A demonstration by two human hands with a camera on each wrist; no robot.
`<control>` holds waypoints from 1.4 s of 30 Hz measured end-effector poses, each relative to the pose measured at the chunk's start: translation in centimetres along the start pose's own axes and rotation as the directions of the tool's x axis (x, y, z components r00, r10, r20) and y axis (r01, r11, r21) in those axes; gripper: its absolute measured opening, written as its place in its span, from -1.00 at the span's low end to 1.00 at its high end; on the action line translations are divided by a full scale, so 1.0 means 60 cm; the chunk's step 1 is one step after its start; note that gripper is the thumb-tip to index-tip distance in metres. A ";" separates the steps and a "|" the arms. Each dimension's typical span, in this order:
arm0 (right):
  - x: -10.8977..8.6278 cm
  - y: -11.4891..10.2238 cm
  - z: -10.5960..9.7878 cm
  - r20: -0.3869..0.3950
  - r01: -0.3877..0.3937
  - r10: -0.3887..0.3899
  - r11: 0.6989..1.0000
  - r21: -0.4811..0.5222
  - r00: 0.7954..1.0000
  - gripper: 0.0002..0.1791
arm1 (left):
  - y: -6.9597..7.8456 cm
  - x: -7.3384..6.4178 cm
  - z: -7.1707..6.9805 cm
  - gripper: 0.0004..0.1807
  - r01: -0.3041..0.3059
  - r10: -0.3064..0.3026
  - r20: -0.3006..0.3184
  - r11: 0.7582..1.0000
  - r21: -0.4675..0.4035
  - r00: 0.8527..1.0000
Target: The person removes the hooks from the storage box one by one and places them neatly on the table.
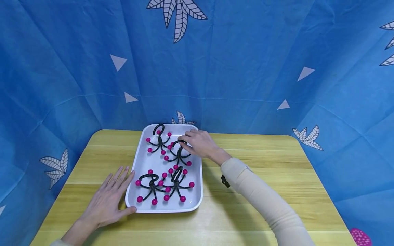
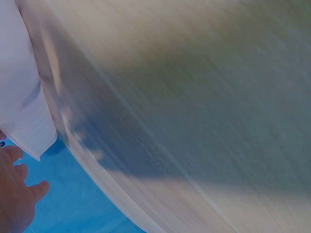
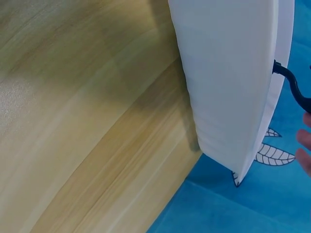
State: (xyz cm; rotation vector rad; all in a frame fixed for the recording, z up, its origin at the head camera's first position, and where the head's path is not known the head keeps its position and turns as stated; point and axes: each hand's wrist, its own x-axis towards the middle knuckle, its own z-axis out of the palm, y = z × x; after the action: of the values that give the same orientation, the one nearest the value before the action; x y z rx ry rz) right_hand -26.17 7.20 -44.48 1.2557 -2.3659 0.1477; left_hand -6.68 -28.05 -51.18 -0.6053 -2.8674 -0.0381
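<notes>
A white tray [image 1: 140, 164] holds several black scalp massagers with looped handles and pink ball tips. My right hand [image 1: 200, 143] reaches over the tray's right rim and pinches the looped handle of the back right massager [image 1: 179, 153]. In the right wrist view, the fingertips [image 3: 303, 143] meet its black handle. Behind and left of it lies another massager [image 1: 159, 140]. At the front are a left massager [image 1: 152, 184] and a right massager [image 1: 176, 184], their prongs overlapping. My left hand [image 1: 106, 200] spreads its fingers beside the tray's left edge, thumb at the front left corner.
The tray stands on a light wooden table [image 1: 261, 164], left of its middle, near the back edge. A blue curtain [image 1: 240, 68] with leaf and triangle prints hangs behind and at both sides. A small black item [image 1: 225, 181] shows beside the right sleeve.
</notes>
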 end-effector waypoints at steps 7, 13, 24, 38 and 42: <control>0.004 -0.002 -0.008 0.021 0.004 -0.004 1.000 0.016 1.000 -0.79 | 0.002 0.001 -0.004 0.33 0.019 -0.019 0.027 1.000 -0.010 0.999; 0.007 -0.004 -0.013 0.035 -0.011 0.010 1.000 0.024 0.999 -0.81 | 0.004 0.002 -0.006 0.33 0.024 -0.024 0.039 1.000 -0.018 0.999; 0.007 0.000 -0.026 -0.042 -0.008 0.008 1.000 0.000 0.999 -0.84 | 0.004 0.001 -0.008 0.32 0.030 -0.028 0.053 0.999 -0.027 0.998; 0.005 0.018 -0.060 -0.098 -0.059 0.057 0.998 -0.027 0.994 -0.81 | 0.002 -0.002 -0.004 0.32 0.018 -0.018 0.024 1.000 -0.017 1.000; 0.001 0.025 -0.074 -0.094 -0.085 0.082 0.996 -0.032 0.992 -0.80 | 0.003 -0.001 -0.004 0.32 0.018 -0.018 0.026 1.000 -0.012 1.000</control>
State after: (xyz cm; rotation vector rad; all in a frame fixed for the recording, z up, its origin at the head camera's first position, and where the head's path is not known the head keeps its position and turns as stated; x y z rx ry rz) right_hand -25.88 9.37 -40.33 1.1100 -2.3315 0.1852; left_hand -6.54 -27.94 -50.97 -0.5871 -2.8998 -0.0514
